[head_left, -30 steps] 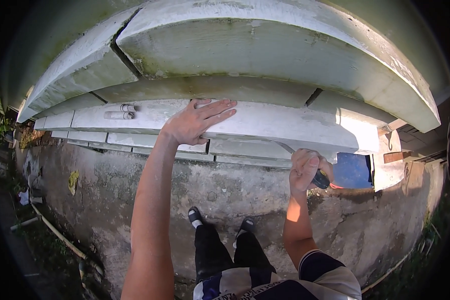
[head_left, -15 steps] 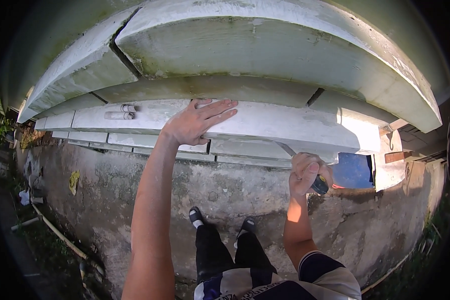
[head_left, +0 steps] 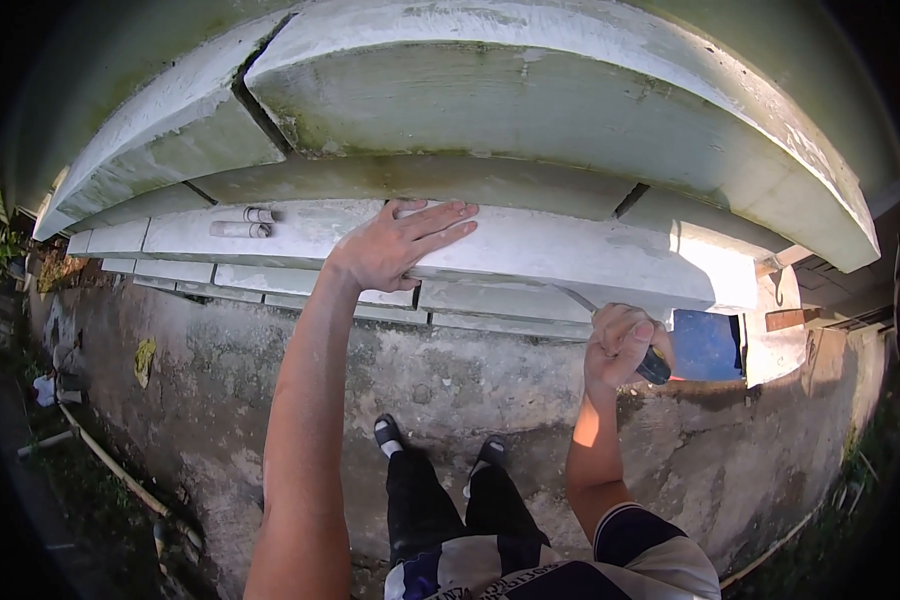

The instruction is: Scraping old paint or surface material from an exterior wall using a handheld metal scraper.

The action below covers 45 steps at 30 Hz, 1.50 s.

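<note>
My left hand [head_left: 390, 245] lies flat, fingers spread, on the white top of a long pale block ledge [head_left: 570, 245]. Wrapped around the dark, yellow-marked handle of a hand tool [head_left: 654, 366] is my right hand [head_left: 625, 345], to the right and below the ledge's front edge. The tool's narrow grey metal end [head_left: 574, 298] points up and left against the underside of that edge. Its tip is hidden there, so its exact kind does not show. Two short off-white rolled or tube-like pieces [head_left: 242, 229] rest on the ledge, left of my left hand.
Larger greenish-white blocks [head_left: 420, 105] rise beyond the ledge, with dark gaps between them. A blue panel or container [head_left: 705, 345] stands right of my right hand. My feet are on the stained concrete floor [head_left: 450, 370]. A yellow rag-like piece [head_left: 145, 362] and a long pole [head_left: 130, 480] lie at left.
My right hand has shifted slightly to the right with the tool, whose handle has moved the same way. The left hand stays pressed on the ledge.
</note>
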Available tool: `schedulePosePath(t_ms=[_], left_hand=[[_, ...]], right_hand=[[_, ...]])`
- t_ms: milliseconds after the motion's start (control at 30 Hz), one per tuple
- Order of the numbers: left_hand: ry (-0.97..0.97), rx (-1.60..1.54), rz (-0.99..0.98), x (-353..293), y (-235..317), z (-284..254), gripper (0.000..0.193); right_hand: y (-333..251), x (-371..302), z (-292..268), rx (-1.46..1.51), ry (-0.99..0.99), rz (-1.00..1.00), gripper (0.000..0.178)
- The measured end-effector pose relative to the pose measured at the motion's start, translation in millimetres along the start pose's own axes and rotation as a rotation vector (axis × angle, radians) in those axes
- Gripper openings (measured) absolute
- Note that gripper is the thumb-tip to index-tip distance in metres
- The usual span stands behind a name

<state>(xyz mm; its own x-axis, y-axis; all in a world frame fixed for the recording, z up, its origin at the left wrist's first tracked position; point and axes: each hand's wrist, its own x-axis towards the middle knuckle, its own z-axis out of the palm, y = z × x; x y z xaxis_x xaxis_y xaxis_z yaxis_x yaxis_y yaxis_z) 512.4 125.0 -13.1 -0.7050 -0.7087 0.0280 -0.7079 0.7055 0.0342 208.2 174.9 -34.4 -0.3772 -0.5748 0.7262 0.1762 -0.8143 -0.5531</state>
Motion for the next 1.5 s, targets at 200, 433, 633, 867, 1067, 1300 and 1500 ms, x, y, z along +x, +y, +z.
schedulePosePath(t_ms=[200,433,633,867,1067,1300,1500], left_hand=[[-0.016,0.012,-0.012,-1,-3,-1,0.132],[-0.009,0.012,0.001,1,0,2,0.13],[-0.004,0.016,-0.006,-1,1,2,0.13],[-0.015,0.017,-0.023,0,4,2,0.127],[-0.003,0.001,0.001,2,-2,-2,0.128],[-0.004,0.025,0.01,4,0,-1,0.128],[0.003,0.0,0.018,-1,1,-1,0.13]], right_hand=[[-9,1,-2,0.048,-0.062,0.057,0.037],[-8,-1,3,0.061,-0.014,0.052,0.038],[-8,-1,-7,0.095,0.019,0.087,0.039],[5,-16,-12,-0.067,-0.035,0.106,0.038],[-10,1,-1,-0.022,-0.054,0.017,0.036],[14,-18,-14,-0.134,-0.05,0.033,0.035],[-9,1,1,0.065,0.035,0.031,0.037]])
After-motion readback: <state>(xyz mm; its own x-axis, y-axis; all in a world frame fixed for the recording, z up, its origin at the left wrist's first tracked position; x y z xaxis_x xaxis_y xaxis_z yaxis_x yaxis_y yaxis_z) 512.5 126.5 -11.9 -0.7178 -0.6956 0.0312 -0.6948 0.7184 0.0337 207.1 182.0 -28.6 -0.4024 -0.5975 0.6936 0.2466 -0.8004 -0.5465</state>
